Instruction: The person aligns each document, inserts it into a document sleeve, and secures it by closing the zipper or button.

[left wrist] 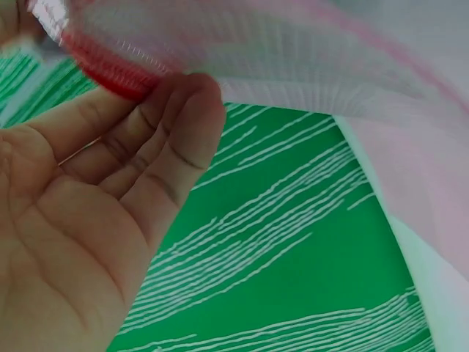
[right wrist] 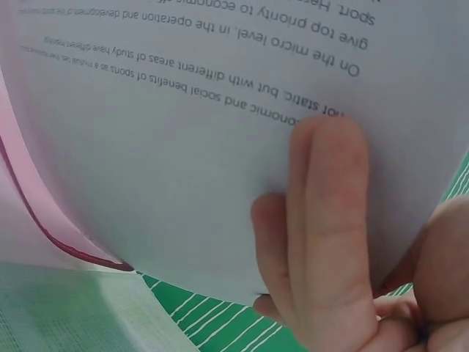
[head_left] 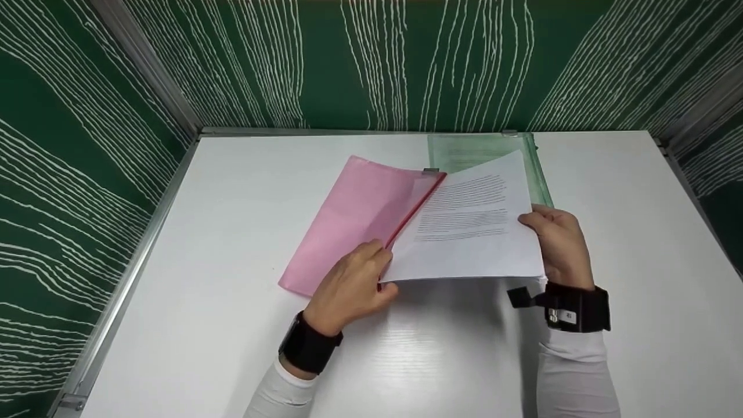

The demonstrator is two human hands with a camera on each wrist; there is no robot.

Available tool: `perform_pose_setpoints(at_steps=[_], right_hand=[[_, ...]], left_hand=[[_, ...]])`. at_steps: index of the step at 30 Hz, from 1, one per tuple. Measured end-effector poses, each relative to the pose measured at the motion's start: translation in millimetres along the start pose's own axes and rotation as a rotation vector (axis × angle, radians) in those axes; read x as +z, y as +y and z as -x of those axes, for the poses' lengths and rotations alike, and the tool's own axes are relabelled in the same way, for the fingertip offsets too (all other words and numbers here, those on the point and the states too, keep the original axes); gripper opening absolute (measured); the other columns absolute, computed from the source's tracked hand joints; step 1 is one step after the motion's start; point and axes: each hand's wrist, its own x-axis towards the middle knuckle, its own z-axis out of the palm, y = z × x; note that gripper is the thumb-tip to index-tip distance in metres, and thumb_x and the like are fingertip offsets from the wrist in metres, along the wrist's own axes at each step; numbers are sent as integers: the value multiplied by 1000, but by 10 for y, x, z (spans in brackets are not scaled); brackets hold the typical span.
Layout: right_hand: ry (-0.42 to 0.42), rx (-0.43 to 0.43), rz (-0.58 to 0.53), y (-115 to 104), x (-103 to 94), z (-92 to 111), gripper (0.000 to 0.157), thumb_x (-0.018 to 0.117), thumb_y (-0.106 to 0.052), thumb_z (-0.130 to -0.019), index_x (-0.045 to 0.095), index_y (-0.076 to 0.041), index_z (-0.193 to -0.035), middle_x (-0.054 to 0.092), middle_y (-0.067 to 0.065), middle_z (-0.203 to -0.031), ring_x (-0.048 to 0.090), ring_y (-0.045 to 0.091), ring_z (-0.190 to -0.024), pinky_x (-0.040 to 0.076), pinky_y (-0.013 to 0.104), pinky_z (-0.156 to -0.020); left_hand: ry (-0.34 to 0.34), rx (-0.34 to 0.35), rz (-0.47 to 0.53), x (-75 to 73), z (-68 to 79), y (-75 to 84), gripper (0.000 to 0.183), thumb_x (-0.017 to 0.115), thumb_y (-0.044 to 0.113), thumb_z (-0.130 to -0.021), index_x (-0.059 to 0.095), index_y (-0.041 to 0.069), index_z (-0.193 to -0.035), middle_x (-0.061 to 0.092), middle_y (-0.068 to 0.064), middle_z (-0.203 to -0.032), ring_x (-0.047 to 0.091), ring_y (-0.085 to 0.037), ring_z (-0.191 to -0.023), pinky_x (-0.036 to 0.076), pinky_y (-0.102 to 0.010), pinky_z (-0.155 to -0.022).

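A pink zip file bag [head_left: 348,215] with a red zip edge lies slanted in the middle of the head view. Printed white sheets [head_left: 470,232] stick out of its right side, past the zip. My left hand [head_left: 354,284] pinches the bag's near corner at the zip; in the left wrist view its fingers [left wrist: 183,139] bear on the red zip edge [left wrist: 110,77]. At the sheets' right edge, my right hand [head_left: 560,241] grips the paper, thumb on top. Several of its fingers [right wrist: 337,213] lie flat against the printed underside in the right wrist view.
A green zip file bag [head_left: 482,148] lies at the table's back edge, partly under the sheets. The white table [head_left: 232,203] is bordered by metal rails [head_left: 325,132] and green panels [head_left: 325,64] with white wavy lines. Both wrists wear black camera straps [head_left: 580,307].
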Motion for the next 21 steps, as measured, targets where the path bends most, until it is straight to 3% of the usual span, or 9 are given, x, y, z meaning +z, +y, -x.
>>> perform_pose_setpoints(at_steps=[5, 14, 21], right_hand=[[-1, -22, 61, 7, -1, 7, 55, 44, -7, -105, 28, 19, -151, 73, -2, -102, 75, 17, -85, 61, 34, -66], [23, -83, 137, -13, 16, 18, 50, 46, -5, -103, 38, 19, -147, 73, -4, -103, 75, 15, -85, 61, 32, -65], [37, -121, 178, -9, 52, 13, 46, 46, -2, -102, 45, 18, -142, 70, 7, -113, 74, 13, -89, 61, 29, -68]], left_hand=[[25, 24, -43, 14, 11, 9, 14, 57, 2, -69, 45, 9, -72, 37, 0, -77, 37, -14, -68, 33, -23, -61], [-57, 18, 17, -56, 30, -10, 15, 70, 8, -69, 57, 6, -76, 42, 1, -78, 43, -14, -70, 40, -23, -62], [-72, 4, 36, -81, 35, 1, 13, 70, 11, -67, 61, 5, -74, 47, 1, -77, 48, -14, -70, 43, -23, -61]])
